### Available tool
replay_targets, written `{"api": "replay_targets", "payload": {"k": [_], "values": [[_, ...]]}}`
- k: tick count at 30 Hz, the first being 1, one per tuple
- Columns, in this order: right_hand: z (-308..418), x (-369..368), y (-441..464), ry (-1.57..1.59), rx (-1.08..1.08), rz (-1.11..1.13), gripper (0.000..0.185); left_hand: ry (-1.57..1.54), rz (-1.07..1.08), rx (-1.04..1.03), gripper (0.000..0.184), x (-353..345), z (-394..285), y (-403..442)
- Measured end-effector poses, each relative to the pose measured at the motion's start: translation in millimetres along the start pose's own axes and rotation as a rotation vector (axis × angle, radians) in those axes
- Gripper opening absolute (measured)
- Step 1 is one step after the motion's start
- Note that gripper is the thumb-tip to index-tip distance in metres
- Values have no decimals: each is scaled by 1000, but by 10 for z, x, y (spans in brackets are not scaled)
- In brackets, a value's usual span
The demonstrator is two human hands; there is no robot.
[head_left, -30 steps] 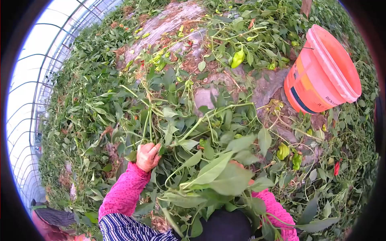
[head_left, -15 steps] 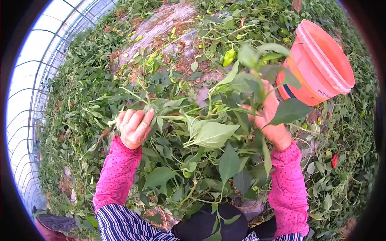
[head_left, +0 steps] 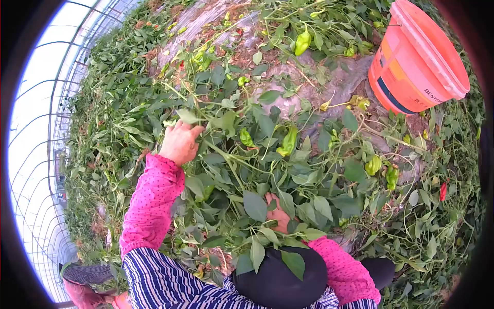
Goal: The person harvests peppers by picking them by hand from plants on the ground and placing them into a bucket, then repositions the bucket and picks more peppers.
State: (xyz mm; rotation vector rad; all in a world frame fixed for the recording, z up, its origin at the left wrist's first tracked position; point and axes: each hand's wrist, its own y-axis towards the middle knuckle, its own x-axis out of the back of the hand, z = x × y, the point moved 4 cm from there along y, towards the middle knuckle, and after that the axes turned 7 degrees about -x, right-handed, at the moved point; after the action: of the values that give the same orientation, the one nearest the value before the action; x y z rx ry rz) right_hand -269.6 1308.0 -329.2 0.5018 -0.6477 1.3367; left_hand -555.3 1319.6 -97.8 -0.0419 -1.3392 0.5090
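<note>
My left hand (head_left: 180, 143) is closed around a branch of a pepper plant (head_left: 226, 154), its fingertips partly covered by leaves. Low in the foliage, close to my body, is my right hand (head_left: 279, 216); leaves hide most of its fingers, so its grip does not show. Between and above the hands hang a light green pepper (head_left: 288, 141) and a smaller green pepper (head_left: 247, 137). Further right, two wrinkled green peppers, one a paler pepper (head_left: 373, 165) and one a darker pepper (head_left: 392, 177), lie among stems.
A pink-orange bucket (head_left: 406, 67) stands tilted in view at the upper right. Another green pepper (head_left: 302, 41) lies beyond the plant, and a red pepper (head_left: 443, 192) is at the far right. Plastic film (head_left: 350, 77) covers the soil. A greenhouse frame (head_left: 38, 118) curves along the left.
My right hand has dropped down and left from beside the bucket into the leaves near my body. The foliage it lifted has come down, exposing peppers. The view has shifted slightly.
</note>
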Motion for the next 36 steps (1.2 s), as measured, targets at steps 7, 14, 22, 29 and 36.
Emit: {"api": "replay_targets", "payload": {"k": [7,14,22,29,36], "values": [[-109,-555,76,684,-241,-407,63,-228,-496,-476,27,452,-1642,364],[-198,-353,-220,910,-277,146,62,-112,-157,-298,29,-716,-1923,941],[-348,50,-423,2068,-299,447,52,-330,180,-372,31,-729,-1699,676],[-470,-200,-311,2414,-325,102,55,-519,-411,23,21,339,-1065,1773],[-843,-255,-1056,2198,-296,45,55,-114,-694,50,57,980,-514,3148]]}}
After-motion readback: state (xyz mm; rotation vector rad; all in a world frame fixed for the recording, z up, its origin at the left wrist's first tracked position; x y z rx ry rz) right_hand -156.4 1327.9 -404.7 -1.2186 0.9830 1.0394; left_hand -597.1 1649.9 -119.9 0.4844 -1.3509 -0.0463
